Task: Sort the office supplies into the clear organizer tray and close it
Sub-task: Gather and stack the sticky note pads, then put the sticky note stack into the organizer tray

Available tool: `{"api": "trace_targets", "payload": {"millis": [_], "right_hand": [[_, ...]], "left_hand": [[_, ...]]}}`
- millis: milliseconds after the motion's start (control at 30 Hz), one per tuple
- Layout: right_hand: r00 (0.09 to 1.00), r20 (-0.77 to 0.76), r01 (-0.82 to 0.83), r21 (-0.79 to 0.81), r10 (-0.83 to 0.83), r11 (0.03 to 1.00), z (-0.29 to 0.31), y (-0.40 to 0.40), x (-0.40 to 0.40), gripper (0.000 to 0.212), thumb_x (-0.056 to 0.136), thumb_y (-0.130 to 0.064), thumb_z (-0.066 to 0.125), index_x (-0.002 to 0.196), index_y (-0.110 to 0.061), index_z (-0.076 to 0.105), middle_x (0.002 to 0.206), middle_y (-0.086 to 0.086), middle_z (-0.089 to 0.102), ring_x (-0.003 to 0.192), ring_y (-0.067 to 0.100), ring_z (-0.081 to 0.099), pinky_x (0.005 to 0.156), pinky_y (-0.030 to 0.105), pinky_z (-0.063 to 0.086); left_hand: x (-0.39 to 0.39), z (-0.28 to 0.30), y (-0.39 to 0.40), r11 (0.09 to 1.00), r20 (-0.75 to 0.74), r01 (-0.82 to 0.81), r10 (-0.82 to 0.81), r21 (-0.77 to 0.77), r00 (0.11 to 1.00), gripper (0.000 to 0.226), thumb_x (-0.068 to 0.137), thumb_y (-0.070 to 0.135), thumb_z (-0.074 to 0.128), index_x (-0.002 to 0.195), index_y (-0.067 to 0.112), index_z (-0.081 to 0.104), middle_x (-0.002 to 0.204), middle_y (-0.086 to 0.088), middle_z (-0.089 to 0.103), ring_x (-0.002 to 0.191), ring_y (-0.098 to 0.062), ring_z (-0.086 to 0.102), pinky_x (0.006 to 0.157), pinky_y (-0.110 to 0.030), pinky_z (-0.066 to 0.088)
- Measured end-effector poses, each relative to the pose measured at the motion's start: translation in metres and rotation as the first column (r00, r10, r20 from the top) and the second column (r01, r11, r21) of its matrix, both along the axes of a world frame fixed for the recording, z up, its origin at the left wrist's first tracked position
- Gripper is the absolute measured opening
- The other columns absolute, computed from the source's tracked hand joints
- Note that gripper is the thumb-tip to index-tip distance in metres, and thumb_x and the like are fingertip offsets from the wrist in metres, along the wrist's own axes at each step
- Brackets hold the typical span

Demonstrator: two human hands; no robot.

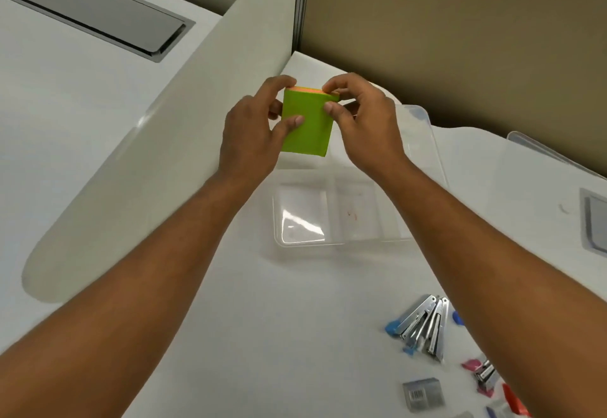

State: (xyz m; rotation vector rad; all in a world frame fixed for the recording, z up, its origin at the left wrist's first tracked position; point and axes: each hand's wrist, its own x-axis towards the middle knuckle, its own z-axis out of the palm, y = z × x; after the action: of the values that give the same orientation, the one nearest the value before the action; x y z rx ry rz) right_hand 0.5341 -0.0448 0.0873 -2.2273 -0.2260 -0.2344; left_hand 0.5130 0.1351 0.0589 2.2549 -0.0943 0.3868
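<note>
Fingers of both hands pinch the green sticky-note pad [307, 122] above the tray [341, 243]

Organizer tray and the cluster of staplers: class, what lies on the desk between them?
In the head view, only bare white desk lies between the clear organizer tray and the staplers.

No text can be read; the small grey box [423, 394] bears a barcode label, its digits blurred.
</note>
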Motion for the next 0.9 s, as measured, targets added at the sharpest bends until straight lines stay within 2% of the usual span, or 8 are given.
{"api": "trace_targets", "payload": {"millis": [67,133,333,433,533,700,800,900], "right_hand": [[1.000,-0.002,-0.009,-0.049,0.009,0.999,-0.009,0.000,0.004,0.016,0.096,-0.013,0.065,0.109,-0.020,0.069,0.100,-0.016,0.065,0.090,0.000,0.062,0.074,0.010,0.048],[1.000,-0.007,-0.027,-0.103,0.026,0.994,-0.016,0.000,0.008,0.014,0.097,-0.014,0.066,0.109,-0.020,0.068,0.104,-0.010,0.067,0.090,0.006,0.061,0.078,0.018,0.051],[0.994,-0.038,-0.110,-0.275,0.103,0.955,-0.033,-0.001,0.011,0.011,0.097,-0.015,0.065,0.107,-0.017,0.069,0.109,0.000,0.066,0.095,0.015,0.060,0.086,0.035,0.055],[0.994,-0.034,-0.106,-0.389,0.101,0.915,-0.036,0.000,0.011,0.020,0.100,-0.020,0.063,0.118,-0.016,0.070,0.117,0.002,0.068,0.112,0.021,0.057,0.096,0.038,0.049],[0.995,-0.054,-0.101,-0.457,0.086,0.884,-0.038,-0.001,0.011,0.036,0.099,-0.023,0.063,0.134,-0.017,0.063,0.137,0.001,0.061,0.126,0.026,0.048,0.101,0.042,0.043],[0.999,0.025,0.036,-0.260,-0.031,0.965,-0.030,-0.013,-0.030,0.041,0.099,-0.023,0.063,0.139,-0.018,0.059,0.140,0.002,0.058,0.128,0.025,0.050,0.106,0.044,0.043],[0.992,0.085,0.110,-0.146,-0.098,0.983,-0.016,-0.031,-0.103,0.032,0.099,-0.015,0.062,0.130,-0.018,0.066,0.131,0.001,0.061,0.123,0.021,0.056,0.104,0.038,0.045],[0.976,0.022,0.218,-0.072,-0.217,0.973,-0.010,-0.052,-0.197,0.026,0.099,-0.006,0.060,0.120,-0.017,0.072,0.123,-0.001,0.064,0.117,0.016,0.059,0.101,0.030,0.047]], "left_hand": [[0.004,-0.013,0.000,0.997,-0.010,-0.033,0.034,0.075,0.999,0.049,0.095,0.044,0.070,0.139,0.031,0.054,0.107,0.001,0.073,0.106,-0.021,0.060,0.091,-0.041,0.045],[0.006,-0.021,0.001,0.992,-0.028,-0.035,0.039,0.123,0.999,0.048,0.094,0.044,0.070,0.138,0.031,0.055,0.109,0.002,0.072,0.112,-0.023,0.054,0.091,-0.038,0.037],[0.010,-0.028,0.009,0.972,-0.072,0.012,0.006,0.236,0.997,0.046,0.085,0.040,0.081,0.122,0.017,0.068,0.117,-0.010,0.057,0.113,-0.028,0.052,0.091,-0.038,0.047],[0.015,-0.027,0.008,0.950,-0.110,0.018,0.018,0.312,0.994,0.053,0.084,0.046,0.082,0.126,0.017,0.070,0.121,-0.011,0.051,0.118,-0.029,0.048,0.092,-0.038,0.048],[0.015,-0.025,0.007,0.926,-0.161,0.044,0.019,0.375,0.987,0.061,0.085,0.048,0.080,0.134,0.015,0.067,0.131,-0.012,0.049,0.123,-0.032,0.047,0.096,-0.047,0.051],[-0.016,-0.012,0.002,0.955,-0.070,-0.008,0.030,0.296,0.997,0.055,0.090,0.041,0.076,0.138,0.017,0.063,0.139,-0.011,0.049,0.121,-0.031,0.052,0.099,-0.050,0.048],[-0.074,0.002,-0.018,0.967,0.083,-0.037,0.016,0.253,0.996,0.037,0.092,0.031,0.073,0.127,0.020,0.068,0.128,-0.009,0.056,0.113,-0.028,0.056,0.095,-0.045,0.045],[-0.149,0.004,-0.049,0.967,0.142,0.063,-0.101,0.247,0.985,0.024,0.093,0.023,0.072,0.116,0.018,0.073,0.117,-0.009,0.062,0.106,-0.028,0.059,0.087,-0.043,0.042]]}}
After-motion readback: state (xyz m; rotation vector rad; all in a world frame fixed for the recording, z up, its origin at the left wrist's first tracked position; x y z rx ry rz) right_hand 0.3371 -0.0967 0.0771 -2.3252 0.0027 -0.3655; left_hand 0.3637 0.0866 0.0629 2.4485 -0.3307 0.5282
